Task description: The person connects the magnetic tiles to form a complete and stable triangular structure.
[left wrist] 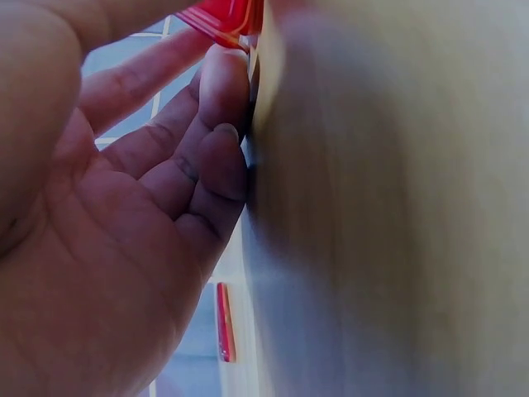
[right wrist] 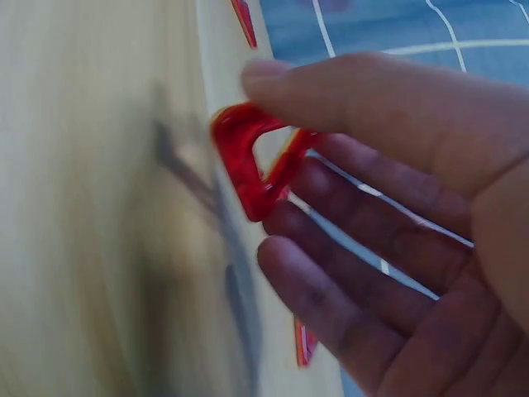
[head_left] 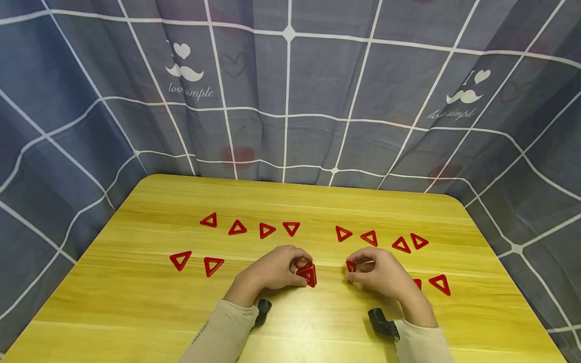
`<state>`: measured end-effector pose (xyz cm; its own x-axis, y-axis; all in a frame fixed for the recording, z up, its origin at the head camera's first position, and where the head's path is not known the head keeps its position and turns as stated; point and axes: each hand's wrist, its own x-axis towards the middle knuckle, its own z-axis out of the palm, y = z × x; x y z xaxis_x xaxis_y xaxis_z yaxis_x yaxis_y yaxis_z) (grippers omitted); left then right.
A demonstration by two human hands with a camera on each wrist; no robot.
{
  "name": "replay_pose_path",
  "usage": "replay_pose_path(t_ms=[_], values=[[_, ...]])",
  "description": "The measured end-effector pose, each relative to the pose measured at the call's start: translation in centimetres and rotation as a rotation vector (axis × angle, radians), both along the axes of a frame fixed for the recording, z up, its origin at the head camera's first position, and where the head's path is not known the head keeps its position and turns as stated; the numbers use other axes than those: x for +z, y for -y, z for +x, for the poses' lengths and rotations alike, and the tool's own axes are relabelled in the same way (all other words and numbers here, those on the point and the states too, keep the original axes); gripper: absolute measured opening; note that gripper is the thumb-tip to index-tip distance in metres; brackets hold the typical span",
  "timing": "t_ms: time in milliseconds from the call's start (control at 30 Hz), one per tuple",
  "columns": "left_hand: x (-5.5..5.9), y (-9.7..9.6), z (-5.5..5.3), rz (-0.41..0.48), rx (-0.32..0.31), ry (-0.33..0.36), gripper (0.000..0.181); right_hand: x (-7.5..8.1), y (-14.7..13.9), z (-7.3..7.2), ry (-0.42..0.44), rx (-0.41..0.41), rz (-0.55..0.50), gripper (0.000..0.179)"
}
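Observation:
Near the middle of the table, my left hand [head_left: 278, 267] grips red triangular frames [head_left: 309, 276] that lean together at angles; how many cannot be told. The left wrist view shows only a corner of these red pieces [left wrist: 227, 18] at the top, with the other fingers curled close to the tabletop. To the right, a gap away, my right hand [head_left: 385, 272] pinches a single red triangle [right wrist: 238, 157] between thumb and fingers. Its open centre shows clearly in the right wrist view. That triangle is held tilted, partly covered by the fingers in the head view.
Several loose red triangles lie flat on the wooden table [head_left: 136, 302], in a back row left [head_left: 237, 228] and right [head_left: 369, 237]. Two more [head_left: 180, 260] sit front left; another [head_left: 440, 285] lies right, beside one partly hidden by the right arm. A grey checked curtain [head_left: 317, 80] surrounds the table's back.

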<state>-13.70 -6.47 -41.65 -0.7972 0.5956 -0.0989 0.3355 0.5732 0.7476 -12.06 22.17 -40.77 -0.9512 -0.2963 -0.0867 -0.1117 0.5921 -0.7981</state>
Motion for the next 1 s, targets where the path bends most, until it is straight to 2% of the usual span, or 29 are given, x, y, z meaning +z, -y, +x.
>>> replay_pose_path(t_ms=[333,700,1000], values=[[-0.1,-0.1,-0.2,-0.007,0.006,-0.004,0.039,-0.3,2.2,0.1,-0.041,0.111,-0.100,0.033],[0.0,-0.1,-0.1,-0.001,0.006,-0.009,0.040,-1.2,4.3,0.2,-0.048,0.190,-0.183,0.028],[-0.1,-0.1,-0.2,-0.002,0.006,-0.010,0.038,-1.9,5.7,0.2,-0.053,0.191,-0.199,0.024]])
